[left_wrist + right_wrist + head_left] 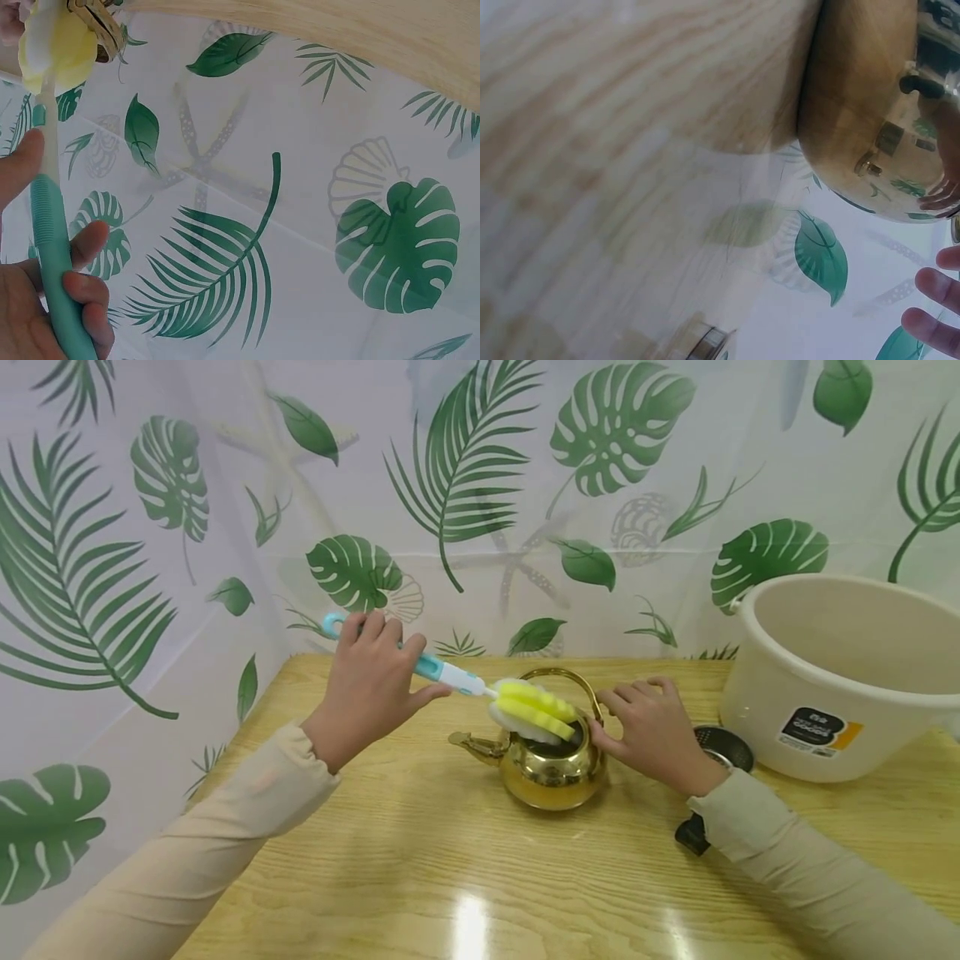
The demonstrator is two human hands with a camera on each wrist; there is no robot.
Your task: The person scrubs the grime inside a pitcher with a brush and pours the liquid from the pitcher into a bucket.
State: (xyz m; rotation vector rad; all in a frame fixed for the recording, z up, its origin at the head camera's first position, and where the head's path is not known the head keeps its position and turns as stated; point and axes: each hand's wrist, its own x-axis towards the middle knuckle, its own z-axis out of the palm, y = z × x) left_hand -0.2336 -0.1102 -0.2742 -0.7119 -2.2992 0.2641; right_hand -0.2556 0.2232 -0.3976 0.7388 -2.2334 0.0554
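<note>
In the head view, a shiny gold kettle point(553, 781) stands upright on the table, its spout to the left and its hoop handle point(558, 674) raised. My left hand point(375, 672) grips the turquoise-and-white handle of a sponge bottle brush point(461, 679). The brush's yellow-and-white sponge head point(532, 706) slants down into the kettle's open top, which hides its tip. My right hand point(645, 735) pinches the right end of the kettle's handle with thumb and index finger. The right wrist view shows its other fingers point(934, 330) loosely extended beside the gold body.
A large cream bucket point(825, 693) stands at the right back. Between it and my right forearm lies a black perforated round piece point(726, 745), with a black knob-like part point(692, 835) nearer. A leaf-printed sheet point(487, 527) covers the wall behind the wooden table point(390, 877).
</note>
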